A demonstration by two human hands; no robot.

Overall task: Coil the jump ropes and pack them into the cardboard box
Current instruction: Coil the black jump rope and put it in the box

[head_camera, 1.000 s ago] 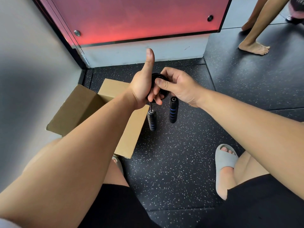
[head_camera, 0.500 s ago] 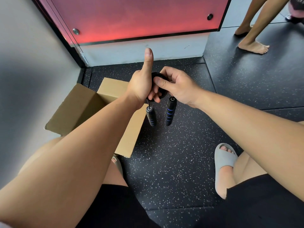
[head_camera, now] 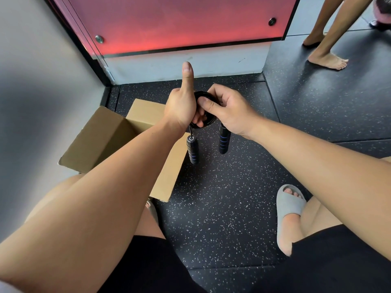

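A black jump rope point(head_camera: 208, 121) is wound into a small coil between my hands, held above the floor. My left hand point(head_camera: 182, 108) grips the coil's left side, thumb pointing up. My right hand point(head_camera: 228, 111) pinches the coil's right side with thumb and fingers. Two black handles with blue rings hang below: one handle point(head_camera: 192, 151) under my left hand, the other handle point(head_camera: 223, 139) under my right hand. The open cardboard box point(head_camera: 101, 140) stands on the floor to the left, partly hidden by my left forearm; its inside is out of sight.
A grey wall runs along the left and a red panel point(head_camera: 179, 22) stands ahead. My grey-sandalled foot point(head_camera: 287, 210) rests on the speckled black floor at right. Another person's bare feet point(head_camera: 326, 59) stand at the far right.
The two handles have swung a little and hang slightly farther apart. My right thumb has shifted on the coil. Both hands stay in nearly the same place.
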